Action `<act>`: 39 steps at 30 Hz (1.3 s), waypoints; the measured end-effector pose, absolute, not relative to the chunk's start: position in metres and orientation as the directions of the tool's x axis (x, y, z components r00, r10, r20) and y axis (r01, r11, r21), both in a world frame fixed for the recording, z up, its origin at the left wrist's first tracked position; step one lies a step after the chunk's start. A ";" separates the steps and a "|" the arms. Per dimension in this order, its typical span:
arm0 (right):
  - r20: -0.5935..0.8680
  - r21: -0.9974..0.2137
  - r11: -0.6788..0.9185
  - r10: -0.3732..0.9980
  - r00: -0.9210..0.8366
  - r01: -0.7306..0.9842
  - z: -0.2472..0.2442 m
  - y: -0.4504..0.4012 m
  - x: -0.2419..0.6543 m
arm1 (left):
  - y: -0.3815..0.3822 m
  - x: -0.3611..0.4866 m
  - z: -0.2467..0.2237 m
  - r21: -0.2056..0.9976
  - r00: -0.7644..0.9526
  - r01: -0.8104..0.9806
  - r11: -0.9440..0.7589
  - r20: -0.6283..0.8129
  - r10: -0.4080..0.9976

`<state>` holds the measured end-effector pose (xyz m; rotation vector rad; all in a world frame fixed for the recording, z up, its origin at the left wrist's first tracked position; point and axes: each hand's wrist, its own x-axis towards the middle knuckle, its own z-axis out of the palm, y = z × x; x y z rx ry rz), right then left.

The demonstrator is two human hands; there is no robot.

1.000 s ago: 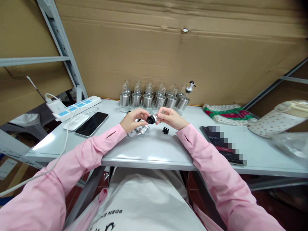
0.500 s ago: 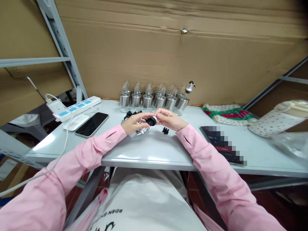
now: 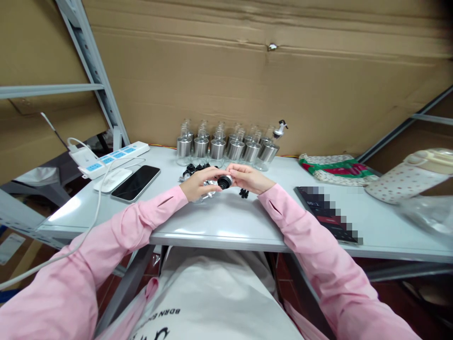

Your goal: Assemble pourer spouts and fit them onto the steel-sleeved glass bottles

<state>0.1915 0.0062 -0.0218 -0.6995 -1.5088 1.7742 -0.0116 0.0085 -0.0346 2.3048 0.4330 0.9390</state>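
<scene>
Between my two hands is a bottle stopper [image 3: 224, 182] with a black ribbed plug and a silver collar, held just above the table. My left hand [image 3: 198, 183] closes on the black plug end with thumb and fingers. From the other side, my right hand [image 3: 249, 178] pinches the silver end, and its fingertips hide part of it. Beneath and behind my left hand lie black stopper parts [image 3: 191, 168] and clear or silvery pieces [image 3: 207, 196], partly covered. A few small black pieces [image 3: 244, 193] rest on the table near my right hand.
Glass bottles with metal sleeves [image 3: 217, 147] stand in rows at the back; the right one carries a pourer top [image 3: 281, 128]. At left are a phone [image 3: 136, 183], white case [image 3: 112, 181] and power strip [image 3: 116, 158]. At right lie a tablet-like device [image 3: 318, 208], cloth [image 3: 336, 167] and dotted flask [image 3: 406, 177].
The stopper has turned slightly, so its black plug end faces me more. My hands have shifted a little around it; the left fingers sit lower on the plug.
</scene>
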 end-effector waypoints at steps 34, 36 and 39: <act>0.157 -0.979 0.197 0.880 -0.447 0.044 -0.027 0.004 0.173 | -0.001 -0.004 -0.034 0.826 0.489 0.068 -0.559 0.461 0.741; 0.165 -0.971 0.226 0.877 -0.452 0.084 -0.027 0.003 0.173 | 0.002 -0.004 -0.036 0.852 0.444 0.053 -0.521 0.447 0.776; 0.174 -0.953 0.270 0.861 -0.478 0.138 -0.025 0.002 0.176 | 0.005 -0.005 -0.038 0.871 0.386 0.068 -0.487 0.427 0.818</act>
